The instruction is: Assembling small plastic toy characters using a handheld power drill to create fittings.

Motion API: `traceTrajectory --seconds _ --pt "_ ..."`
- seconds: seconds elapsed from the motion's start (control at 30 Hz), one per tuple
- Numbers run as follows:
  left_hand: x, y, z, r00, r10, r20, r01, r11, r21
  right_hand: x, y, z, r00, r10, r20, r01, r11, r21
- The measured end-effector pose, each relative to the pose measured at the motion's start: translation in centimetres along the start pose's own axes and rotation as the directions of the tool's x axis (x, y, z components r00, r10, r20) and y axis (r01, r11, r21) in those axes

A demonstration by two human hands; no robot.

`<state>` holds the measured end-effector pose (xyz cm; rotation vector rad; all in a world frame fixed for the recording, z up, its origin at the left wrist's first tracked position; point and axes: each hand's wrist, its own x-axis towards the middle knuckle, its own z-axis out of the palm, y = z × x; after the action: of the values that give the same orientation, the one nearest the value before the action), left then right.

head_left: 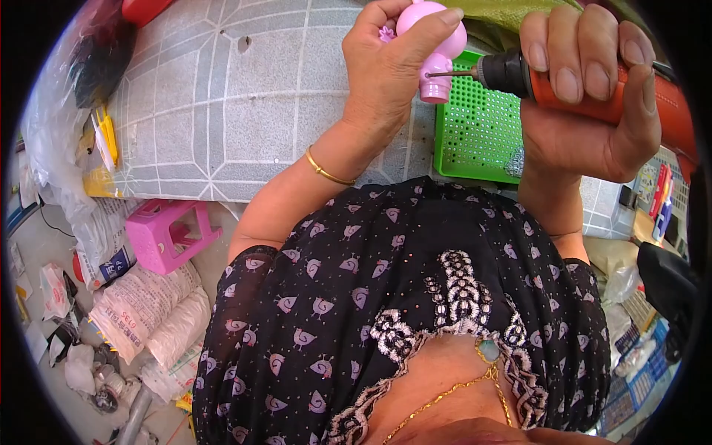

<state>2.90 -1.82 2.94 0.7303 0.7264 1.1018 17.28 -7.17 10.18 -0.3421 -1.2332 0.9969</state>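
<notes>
My left hand (382, 70) is closed around a pink plastic toy figure (436, 55) with a round head and a short cylindrical base. My thumb lies across the figure's head. In my right hand (593, 96) is a red and black electric screwdriver (578, 93), held level and pointing left. Its thin metal bit (454, 73) reaches the side of the pink figure, at a small hole or screw just above the base. Below both hands a green perforated basket (475, 141) sits on the table, with a small heap of silvery screws (515, 163) in its near right corner.
The table (259, 96) has a grey tile-patterned cover. Green cloth or sacking (482, 22) lies at the back. A pink plastic stool (170, 233), white printed sacks (148, 315) and plastic bags are on the floor at the left. Coloured pens (660, 196) stand at the right.
</notes>
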Motion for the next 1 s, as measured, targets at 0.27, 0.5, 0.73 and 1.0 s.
traceTrajectory --seconds 0.27,0.5,0.73,1.0 --pt "-0.2 0.1 0.2 1.000 0.017 -0.007 -0.017 1.000 -0.006 -0.1 0.1 0.5 1.000 0.002 0.010 -0.002 1.000 -0.017" --pt "-0.1 0.0 0.1 0.996 0.063 -0.057 -0.064 0.998 -0.017 0.1 0.6 1.0 1.000 0.009 0.017 -0.009 1.000 -0.006" --pt "-0.2 -0.3 0.3 0.995 0.075 -0.060 -0.077 0.997 -0.023 0.1 0.5 1.7 0.997 0.022 -0.072 -0.027 0.998 -0.065" --pt "-0.3 -0.2 0.3 0.997 0.050 -0.055 -0.049 0.999 0.024 0.7 0.8 3.3 0.976 0.012 -0.218 -0.051 0.983 -0.176"
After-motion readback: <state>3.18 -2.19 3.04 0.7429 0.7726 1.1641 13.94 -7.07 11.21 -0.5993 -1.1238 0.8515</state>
